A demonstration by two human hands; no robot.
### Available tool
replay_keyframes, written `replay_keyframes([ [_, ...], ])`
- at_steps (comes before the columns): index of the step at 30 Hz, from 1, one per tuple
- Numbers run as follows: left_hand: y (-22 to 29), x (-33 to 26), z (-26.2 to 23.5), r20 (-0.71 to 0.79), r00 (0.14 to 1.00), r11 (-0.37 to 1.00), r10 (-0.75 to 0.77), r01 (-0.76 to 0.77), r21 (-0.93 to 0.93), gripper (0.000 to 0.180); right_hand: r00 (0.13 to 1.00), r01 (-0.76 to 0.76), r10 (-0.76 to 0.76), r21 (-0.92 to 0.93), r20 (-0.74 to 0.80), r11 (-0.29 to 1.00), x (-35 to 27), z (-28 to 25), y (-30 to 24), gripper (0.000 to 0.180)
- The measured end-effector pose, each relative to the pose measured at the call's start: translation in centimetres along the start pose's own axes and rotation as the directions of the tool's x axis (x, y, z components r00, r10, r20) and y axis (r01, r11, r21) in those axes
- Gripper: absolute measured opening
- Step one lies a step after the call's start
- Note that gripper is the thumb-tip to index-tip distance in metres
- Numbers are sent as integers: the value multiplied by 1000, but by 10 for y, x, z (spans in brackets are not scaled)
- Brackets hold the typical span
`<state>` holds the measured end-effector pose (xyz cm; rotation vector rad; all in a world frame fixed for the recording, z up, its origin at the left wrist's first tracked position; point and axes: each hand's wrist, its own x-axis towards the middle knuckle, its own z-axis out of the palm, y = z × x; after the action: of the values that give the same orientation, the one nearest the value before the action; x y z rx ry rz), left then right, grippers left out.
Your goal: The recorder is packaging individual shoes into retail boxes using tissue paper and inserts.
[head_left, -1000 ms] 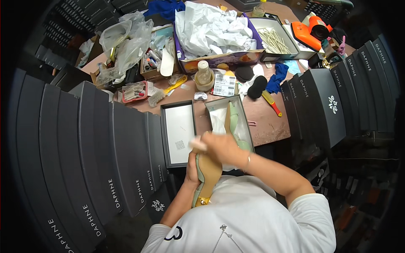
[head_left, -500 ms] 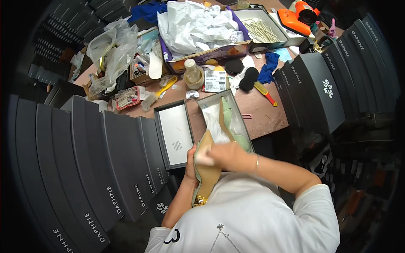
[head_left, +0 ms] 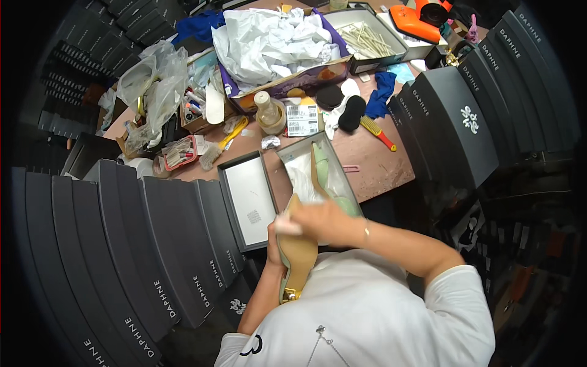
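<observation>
My left hand point(head_left: 274, 248) is wrapped round a pale green shoe point(head_left: 299, 260) from its left side. The shoe's tan sole faces up, and a gold metal piece point(head_left: 291, 295) shows at its lower end, near my shirt. My right hand point(head_left: 321, 221), smeared by motion, lies across the upper part of the sole. Its fingers press a small whitish pad point(head_left: 287, 225) against it; the pad's exact kind is blurred. Just beyond, a grey shoe box point(head_left: 338, 160) holds the other green shoe point(head_left: 322, 168) among white tissue paper.
The box lid point(head_left: 249, 205) lies inside-up beside the box. Stacks of dark shoe boxes stand at left point(head_left: 162, 244) and right point(head_left: 449, 122). Across the table are a brush point(head_left: 379, 133), a bottle point(head_left: 268, 113), a black sponge point(head_left: 351, 113) and a carton of crumpled paper point(head_left: 293, 82).
My right hand has shifted slightly left and up along the sole with the whitish pad. The left hand still holds the shoe. The whole view has tilted a little.
</observation>
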<state>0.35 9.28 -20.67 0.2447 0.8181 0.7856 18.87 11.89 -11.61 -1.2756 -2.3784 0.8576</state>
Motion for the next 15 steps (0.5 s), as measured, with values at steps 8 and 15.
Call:
replay_keyframes([
  [8, 9, -2, 25, 18, 999, 967, -46, 49, -251, 64, 982, -60, 74, 83, -174, 995, 22, 4, 4, 26],
  [15, 10, 2, 28, 9, 1000, 999, -3, 3, -54, 56, 976, 42, -37, 16, -216, 999, 18, 14, 4, 23],
])
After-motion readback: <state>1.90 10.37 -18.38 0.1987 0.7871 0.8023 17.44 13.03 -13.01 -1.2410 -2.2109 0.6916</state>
